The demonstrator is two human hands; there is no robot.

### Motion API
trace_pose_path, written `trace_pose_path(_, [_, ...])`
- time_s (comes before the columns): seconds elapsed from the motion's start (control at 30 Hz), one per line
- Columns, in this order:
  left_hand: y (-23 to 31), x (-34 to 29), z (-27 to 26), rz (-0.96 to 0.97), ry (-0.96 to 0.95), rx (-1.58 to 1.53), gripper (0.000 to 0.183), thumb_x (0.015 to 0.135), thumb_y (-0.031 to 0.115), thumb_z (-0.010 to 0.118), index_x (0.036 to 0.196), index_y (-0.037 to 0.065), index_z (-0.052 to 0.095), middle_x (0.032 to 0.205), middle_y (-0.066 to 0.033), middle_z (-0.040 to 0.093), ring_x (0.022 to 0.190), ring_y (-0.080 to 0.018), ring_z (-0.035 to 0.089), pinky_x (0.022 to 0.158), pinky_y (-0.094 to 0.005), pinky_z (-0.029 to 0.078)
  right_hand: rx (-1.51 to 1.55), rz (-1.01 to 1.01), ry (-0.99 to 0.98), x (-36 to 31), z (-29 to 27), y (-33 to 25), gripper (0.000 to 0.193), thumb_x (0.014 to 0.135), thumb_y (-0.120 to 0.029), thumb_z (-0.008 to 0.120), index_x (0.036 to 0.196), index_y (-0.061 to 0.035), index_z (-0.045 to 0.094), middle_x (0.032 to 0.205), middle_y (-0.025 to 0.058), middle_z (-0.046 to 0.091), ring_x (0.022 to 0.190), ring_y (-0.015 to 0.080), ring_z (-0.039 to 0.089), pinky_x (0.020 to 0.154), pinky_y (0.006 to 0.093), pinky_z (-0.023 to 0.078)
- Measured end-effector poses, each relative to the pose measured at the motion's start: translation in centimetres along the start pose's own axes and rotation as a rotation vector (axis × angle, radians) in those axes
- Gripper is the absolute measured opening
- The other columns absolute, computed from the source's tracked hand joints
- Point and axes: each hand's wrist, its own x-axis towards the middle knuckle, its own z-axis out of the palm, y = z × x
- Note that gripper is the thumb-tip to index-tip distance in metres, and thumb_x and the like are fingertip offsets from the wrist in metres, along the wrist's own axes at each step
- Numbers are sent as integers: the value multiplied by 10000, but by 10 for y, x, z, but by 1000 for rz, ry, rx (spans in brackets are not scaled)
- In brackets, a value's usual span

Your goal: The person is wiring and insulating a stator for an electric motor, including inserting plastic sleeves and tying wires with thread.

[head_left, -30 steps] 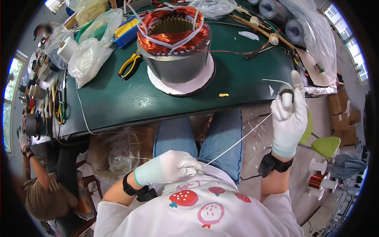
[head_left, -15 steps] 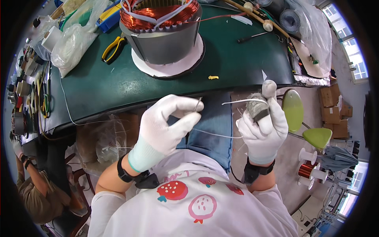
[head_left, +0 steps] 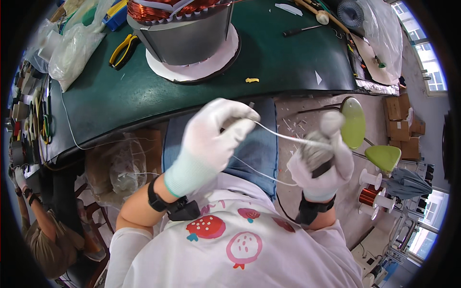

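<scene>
My left hand [head_left: 209, 137], in a white glove, pinches a white cord [head_left: 281, 136] between thumb and forefinger. A small dark tip [head_left: 251, 105] pokes out just above those fingertips, and its kind is unclear. From the pinch the cord runs across to my right hand [head_left: 314, 177], also gloved. That hand is closed around a grey roll [head_left: 314, 152], blurred by motion, with a dark band on its lower part. A second stretch of cord [head_left: 261, 175] sags between the hands, lower down. Both hands are above my lap, off the table's near edge.
On the green table [head_left: 273, 53] stands a motor stator [head_left: 187, 45] with copper windings, on a white round pad [head_left: 175, 72]. Yellow-black pliers [head_left: 124, 51], a screwdriver [head_left: 301, 30] and a yellow scrap [head_left: 252, 80] lie around it. A green chair [head_left: 353, 122] is at right; another person works far left.
The cord's loose end by my right hand is now pinched in my left fingers, which moved right. The cord now spans both hands. The view shifted slightly.
</scene>
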Motion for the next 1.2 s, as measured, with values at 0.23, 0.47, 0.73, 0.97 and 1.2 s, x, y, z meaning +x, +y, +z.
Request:
trace_pose_path(0.23, [25, -3, -22, 797, -58, 802, 244, 739, 80, 760, 960, 134, 671, 862, -32, 624, 809, -274, 618, 745, -396, 482, -953, 4, -35, 31, -26, 18, 475, 1015, -178, 502, 1433, 44, 474, 1257, 85, 585, 1078, 159, 560, 994, 316, 446])
trace_pose_path(0.47, [12, -11, -32, 700, 76, 1001, 318, 701, 85, 766, 997, 151, 668, 915, -23, 632, 865, -272, 611, 790, -391, 475, -354, 474, -12, 45, 4, 48, 357, 1074, -236, 444, 1292, 23, 558, 943, 8, 579, 706, 36, 462, 605, 192, 380])
trace_pose_path(0.73, [-22, 35, -29, 573, 206, 690, 112, 867, 82, 664, 979, 87, 671, 918, -105, 656, 910, -334, 624, 812, -435, 495, -813, 361, 261, 17, 31, 32, 110, 921, 19, 615, 982, 2, 705, 789, -17, 617, 676, 40, 504, 622, 208, 413])
trace_pose_path(0.97, [-43, 54, 77, 588, -283, 467, 56, 852, 155, 631, 865, 105, 654, 902, -86, 645, 924, -299, 638, 790, -408, 520, -1068, 124, -281, 13, 43, 23, 131, 807, -8, 745, 935, 4, 770, 815, 94, 684, 752, 184, 647, 676, 306, 486])
trace_pose_path(1.2, [-5, 9, 0, 45, -104, 84, 195, 904, 27, 610, 1057, -21, 720, 1041, -74, 666, 961, -123, 626, 853, -277, 499, -1453, -115, 425, 11, 26, 6, 185, 791, 49, 708, 942, -27, 782, 719, 20, 665, 630, 76, 556, 577, 228, 433])
